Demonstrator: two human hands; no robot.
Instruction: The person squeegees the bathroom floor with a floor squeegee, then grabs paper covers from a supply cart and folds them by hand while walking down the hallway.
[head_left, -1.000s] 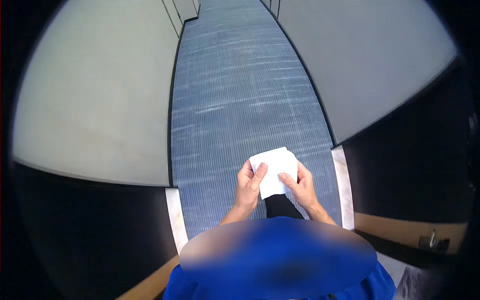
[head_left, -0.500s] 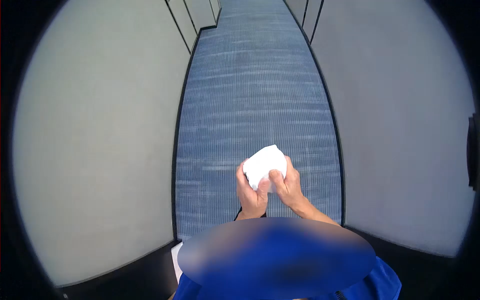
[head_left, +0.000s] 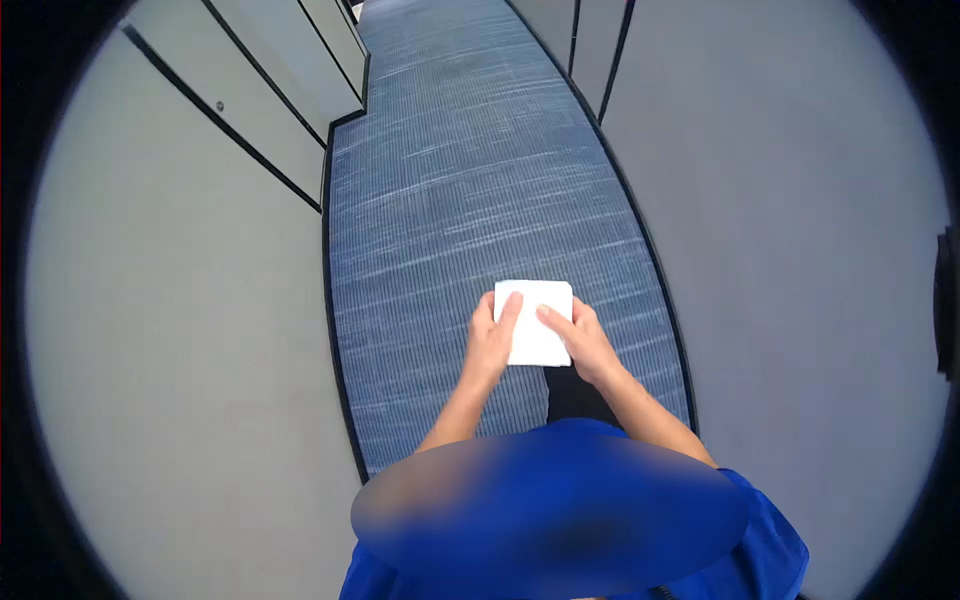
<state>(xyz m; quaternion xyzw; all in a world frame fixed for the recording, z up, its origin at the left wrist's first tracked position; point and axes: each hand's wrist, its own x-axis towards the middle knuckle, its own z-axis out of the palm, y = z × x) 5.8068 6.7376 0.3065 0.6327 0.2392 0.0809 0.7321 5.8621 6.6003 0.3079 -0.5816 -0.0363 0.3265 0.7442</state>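
A folded white sheet point(head_left: 538, 335), which looks like a paper tissue or napkin, forms a flat, nearly square stack in front of my body. My left hand point(head_left: 489, 337) grips its left side, the thumb lying on top. From the right side my right hand point(head_left: 588, 340) clasps it too, its thumb pointing in towards the middle. The other fingers of both hands are mostly tucked behind the sheet and partly hidden.
I am over a blue striped carpet point(head_left: 470, 240) in a narrow corridor. Pale panels point(head_left: 190, 330) line the left and a grey wall point(head_left: 780, 260) the right, both dark-edged at the floor. A dark trouser leg point(head_left: 578, 395) shows below my hands.
The white sheet has turned from a tilted, uneven shape into a flat, squarer one facing up. Both thumbs now lie higher on it. The view has moved along the corridor and rotated slightly.
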